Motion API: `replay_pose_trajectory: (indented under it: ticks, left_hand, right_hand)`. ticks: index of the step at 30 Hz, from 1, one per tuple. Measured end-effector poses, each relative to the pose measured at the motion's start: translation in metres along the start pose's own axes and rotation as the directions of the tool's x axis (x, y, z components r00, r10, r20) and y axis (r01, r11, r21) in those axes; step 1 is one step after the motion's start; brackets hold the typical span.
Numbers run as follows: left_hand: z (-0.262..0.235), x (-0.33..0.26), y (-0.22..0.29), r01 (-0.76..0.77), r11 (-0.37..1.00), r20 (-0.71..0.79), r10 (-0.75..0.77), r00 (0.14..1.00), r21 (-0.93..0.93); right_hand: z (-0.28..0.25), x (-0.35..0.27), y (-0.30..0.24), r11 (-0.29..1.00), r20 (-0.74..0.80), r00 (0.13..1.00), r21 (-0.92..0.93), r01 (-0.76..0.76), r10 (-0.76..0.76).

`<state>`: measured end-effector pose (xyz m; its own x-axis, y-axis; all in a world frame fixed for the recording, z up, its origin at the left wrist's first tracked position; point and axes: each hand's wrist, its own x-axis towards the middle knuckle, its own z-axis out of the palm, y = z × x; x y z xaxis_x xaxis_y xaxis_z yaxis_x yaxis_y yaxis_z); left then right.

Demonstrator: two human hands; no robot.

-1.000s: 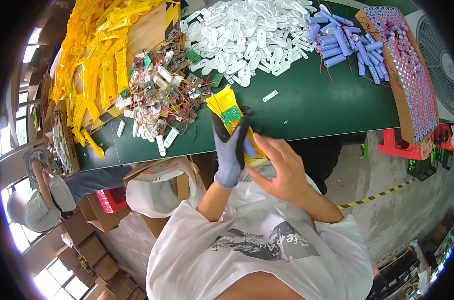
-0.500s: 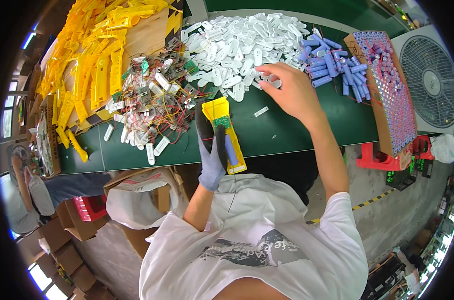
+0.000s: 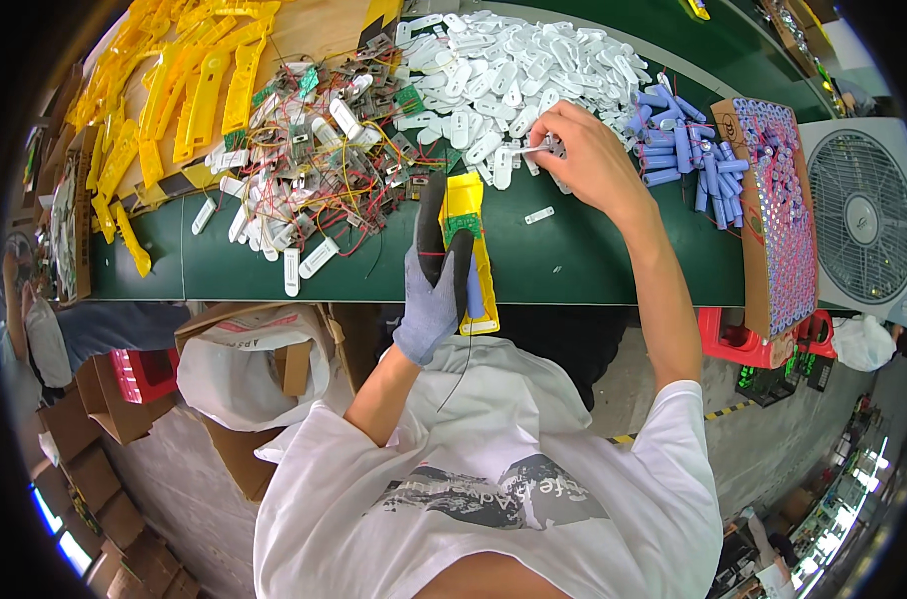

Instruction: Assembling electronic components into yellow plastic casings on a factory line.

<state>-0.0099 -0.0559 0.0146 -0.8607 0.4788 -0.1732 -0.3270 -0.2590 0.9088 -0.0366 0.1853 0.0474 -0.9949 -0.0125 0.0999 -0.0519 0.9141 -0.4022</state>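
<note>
My left hand (image 3: 433,299), in a grey-and-black glove, is closed around a yellow plastic housing (image 3: 464,187) above the table's near edge. Inside the housing sit a green circuit board (image 3: 462,225) and a blue cylindrical battery (image 3: 475,290); a thin dark wire hangs from its lower end. My bare right hand (image 3: 595,165) pinches a small white plastic piece (image 3: 534,150) between thumb and forefinger, at the near edge of a heap of white plastic pieces (image 3: 518,75). A single small white strip (image 3: 539,215) lies on the green table below that hand.
Left of the heap lies a tangle of wired boards and white parts (image 3: 313,150), with yellow housings (image 3: 209,95) beyond. Loose blue batteries (image 3: 683,145) lie to the right, beside a cardboard box of batteries (image 3: 783,220). A fan (image 3: 861,215) stands at far right.
My right thumb and forefinger have closed on a white piece at the heap's edge. My left hand still holds the housing. The whole view has shifted slightly.
</note>
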Motion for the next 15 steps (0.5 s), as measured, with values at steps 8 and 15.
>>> replay_pose_trajectory:
  ticks: [8,15]
  left_hand:
    - [-0.008,0.011,-0.014,-0.120,0.965,0.064,0.108,0.992,0.235]
    - [-0.001,0.009,-0.007,-0.154,0.955,-0.022,0.165,0.986,0.254]
  right_hand:
    - [0.018,-0.060,-0.039,0.673,-0.141,0.956,0.736,-0.074,0.259]
    - [0.046,-0.090,-0.064,-0.065,0.218,0.959,0.976,-0.210,0.180]
